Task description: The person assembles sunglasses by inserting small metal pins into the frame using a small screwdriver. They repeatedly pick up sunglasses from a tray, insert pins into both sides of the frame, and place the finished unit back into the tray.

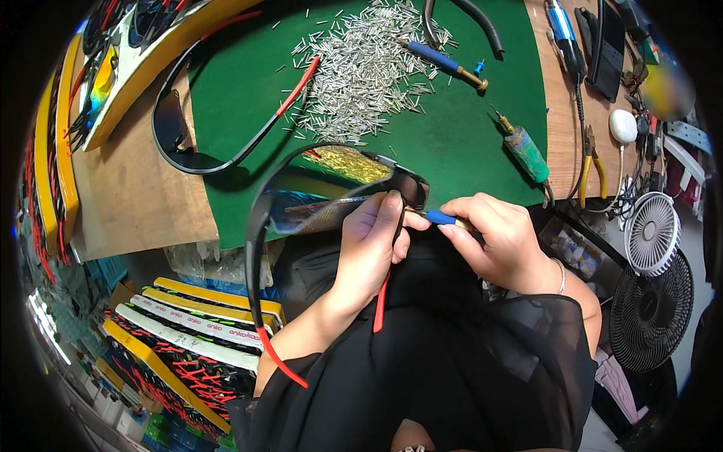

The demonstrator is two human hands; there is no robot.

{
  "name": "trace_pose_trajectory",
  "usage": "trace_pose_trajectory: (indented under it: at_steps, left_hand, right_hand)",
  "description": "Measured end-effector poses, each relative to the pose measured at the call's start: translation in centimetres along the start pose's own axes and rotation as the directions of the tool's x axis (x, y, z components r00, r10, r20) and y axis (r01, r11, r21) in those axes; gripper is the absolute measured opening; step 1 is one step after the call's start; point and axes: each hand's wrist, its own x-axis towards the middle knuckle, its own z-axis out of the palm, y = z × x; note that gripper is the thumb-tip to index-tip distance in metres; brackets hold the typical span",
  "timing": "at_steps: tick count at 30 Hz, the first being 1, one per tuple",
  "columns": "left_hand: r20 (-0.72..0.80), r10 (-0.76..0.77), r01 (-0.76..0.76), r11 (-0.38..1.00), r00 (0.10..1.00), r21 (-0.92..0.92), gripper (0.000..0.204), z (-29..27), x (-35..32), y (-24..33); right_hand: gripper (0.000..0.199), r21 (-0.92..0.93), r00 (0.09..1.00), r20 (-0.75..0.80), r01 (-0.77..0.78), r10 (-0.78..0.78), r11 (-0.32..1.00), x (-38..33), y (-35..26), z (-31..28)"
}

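Observation:
My left hand [367, 241] pinches a pair of sunglasses [260, 260] near a hinge. Its dark frame has a mirrored lens, and red tips show on the temples. In my right hand [493, 232] is a slim screwdriver-like tool [440, 218] with a blue grip, pointed left at that hinge. Fingers hide the tip, so I cannot tell whether it touches a screw. Beyond my hands, a heap of small silver pins [361, 71] lies on the green mat [482, 120]. Left of the heap rests a second pair of dark sunglasses [162, 128] with red temple tips.
A blue-handled tool [440, 59] and a green-handled tool [527, 154] lie on the mat. Yellow-handled pliers [592, 169] and a corded blue-and-black tool [559, 22] are at right, near a white fan [652, 233]. Yellow-edged trays [169, 369] of glasses stand at left.

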Motion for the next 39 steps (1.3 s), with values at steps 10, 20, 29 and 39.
trace_pose_trajectory:
  at_steps: [10,20,29,39]
  left_hand:
    - [-0.013,0.050,-0.050,0.998,0.999,0.045,0.032,0.2,0.2,-0.2]
    - [-0.025,0.024,-0.022,0.997,0.999,0.070,0.035,0.2,0.0,-0.2]
    - [-0.002,0.028,-0.028,0.997,1.000,0.068,0.032,0.4,0.1,0.2]
    - [0.195,-0.303,0.330,0.936,0.933,-0.126,0.025,-0.1,-2.2,-1.1]
  right_hand:
    - [0.019,-0.012,0.998,0.011,0.066,-0.066,0.998,0.2,0.2,0.2]
    - [0.017,-0.159,0.989,0.071,0.137,-0.127,0.978,0.4,0.4,0.7]
    - [0.012,0.178,0.998,0.061,-0.017,0.007,0.984,0.5,1.2,1.0]
    - [0.014,-0.113,0.993,0.112,0.036,-0.023,0.993,-0.2,0.6,-0.5]
